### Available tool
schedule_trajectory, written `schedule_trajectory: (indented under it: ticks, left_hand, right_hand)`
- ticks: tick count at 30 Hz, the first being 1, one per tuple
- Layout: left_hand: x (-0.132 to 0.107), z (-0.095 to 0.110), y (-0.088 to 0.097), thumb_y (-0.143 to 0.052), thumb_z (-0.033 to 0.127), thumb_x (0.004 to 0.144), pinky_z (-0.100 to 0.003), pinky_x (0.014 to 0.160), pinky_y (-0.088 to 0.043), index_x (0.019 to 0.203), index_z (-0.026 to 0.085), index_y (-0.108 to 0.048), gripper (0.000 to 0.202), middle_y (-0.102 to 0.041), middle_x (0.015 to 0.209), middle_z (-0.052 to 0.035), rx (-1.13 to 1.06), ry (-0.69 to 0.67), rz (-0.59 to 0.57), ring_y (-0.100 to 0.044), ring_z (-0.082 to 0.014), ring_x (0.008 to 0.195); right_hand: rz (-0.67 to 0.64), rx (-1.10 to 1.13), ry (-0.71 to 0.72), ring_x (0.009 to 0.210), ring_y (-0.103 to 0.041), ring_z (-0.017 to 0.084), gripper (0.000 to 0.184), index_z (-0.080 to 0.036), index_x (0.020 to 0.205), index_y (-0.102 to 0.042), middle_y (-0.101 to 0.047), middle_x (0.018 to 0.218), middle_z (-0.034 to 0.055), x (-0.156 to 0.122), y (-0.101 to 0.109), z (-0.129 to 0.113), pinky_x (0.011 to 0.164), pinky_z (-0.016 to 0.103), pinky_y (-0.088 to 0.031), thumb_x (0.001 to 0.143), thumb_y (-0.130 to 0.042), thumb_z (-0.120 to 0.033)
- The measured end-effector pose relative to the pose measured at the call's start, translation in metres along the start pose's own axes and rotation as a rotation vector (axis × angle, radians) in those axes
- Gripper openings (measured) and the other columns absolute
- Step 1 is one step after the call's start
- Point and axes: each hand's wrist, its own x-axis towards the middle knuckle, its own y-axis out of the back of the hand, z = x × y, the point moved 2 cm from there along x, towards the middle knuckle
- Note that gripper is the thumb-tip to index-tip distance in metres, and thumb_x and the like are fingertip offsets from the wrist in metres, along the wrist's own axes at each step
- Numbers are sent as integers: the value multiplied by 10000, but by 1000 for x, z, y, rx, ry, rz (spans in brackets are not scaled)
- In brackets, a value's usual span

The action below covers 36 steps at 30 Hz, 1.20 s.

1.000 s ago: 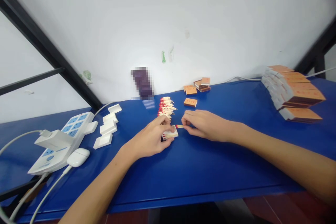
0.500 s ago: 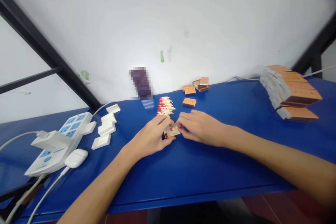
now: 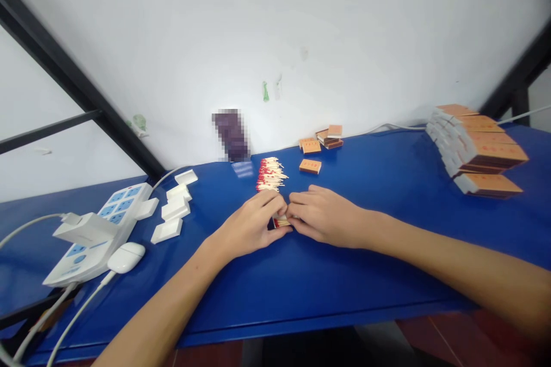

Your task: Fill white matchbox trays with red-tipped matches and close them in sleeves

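Note:
Between my hands is a small white matchbox tray (image 3: 274,222) with red-headed matches (image 3: 283,222) lying in it, mostly covered by my fingers. My left hand (image 3: 253,221) grips the tray from the left, thumb along its near side. Curled over the tray's right end is my right hand (image 3: 325,215), its fingers pressed together and touching the tray or the matches; what they pinch is hidden. Just beyond my hands lies a loose pile of matches (image 3: 270,174), heads mostly to the left. An orange matchbox (image 3: 310,166) rests behind my right hand.
White trays (image 3: 167,230) lie at the left beside a power strip (image 3: 123,206) with a charger (image 3: 84,229) and a white earbud case (image 3: 125,258). More matchboxes (image 3: 329,136) sit by the wall. Stacked matchbox sleeves (image 3: 491,146) stand at the right of the blue table (image 3: 336,287).
My right hand has moved slightly left and closed in over the tray, so less of the tray and its matches shows. My left hand has shifted a little.

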Motion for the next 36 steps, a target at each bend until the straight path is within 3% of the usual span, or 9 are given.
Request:
schedule_trajectory:
  ticks: [17, 25, 29, 33, 36]
  left_hand:
    - [-3, -7, 5, -615, 273, 874, -293, 755, -449, 828, 191, -452, 188, -561, 918, -28, 20, 1, -4, -524, -160, 834]
    - [-4, -7, 6, -668, 275, 836, -288, 753, -440, 837, 195, -459, 224, -575, 917, -14, -60, 42, -53, -537, -158, 834]
    - [-5, -7, 7, -684, 338, 823, -293, 771, -439, 849, 194, -473, 256, -587, 931, -23, -80, 44, -69, -549, -169, 852]
    - [-6, -7, 13, -652, 426, 824, -310, 765, -429, 901, 190, -501, 291, -597, 966, -51, -33, 39, -58, -547, -189, 856]
    - [-8, -17, 22, -521, 359, 906, -337, 789, -388, 903, 180, -527, 179, -619, 923, -43, 73, 78, 23, -540, -182, 821]
  right_hand:
    - [19, -27, 37, 771, -534, 172, 307, -173, 1128, -667, -619, 968, 86, -2, 0, -3, 698, 323, -318, 982, -415, -268]
    - [-6, 93, 98, 805, -530, 164, 327, -254, 1202, -655, -609, 962, 70, -5, -3, 2, 711, 307, -331, 989, -407, -261]
    - [2, 152, 121, 812, -530, 159, 318, -236, 1208, -652, -607, 962, 66, -6, -4, 3, 702, 296, -337, 984, -428, -269]
    - [96, 206, 40, 733, -511, 145, 313, -196, 1176, -660, -598, 885, 51, -6, -2, 7, 675, 287, -343, 983, -426, -271]
    - [156, 244, -46, 711, -517, 141, 303, -179, 1124, -676, -595, 845, 49, -6, -1, 11, 668, 278, -360, 978, -424, -262]
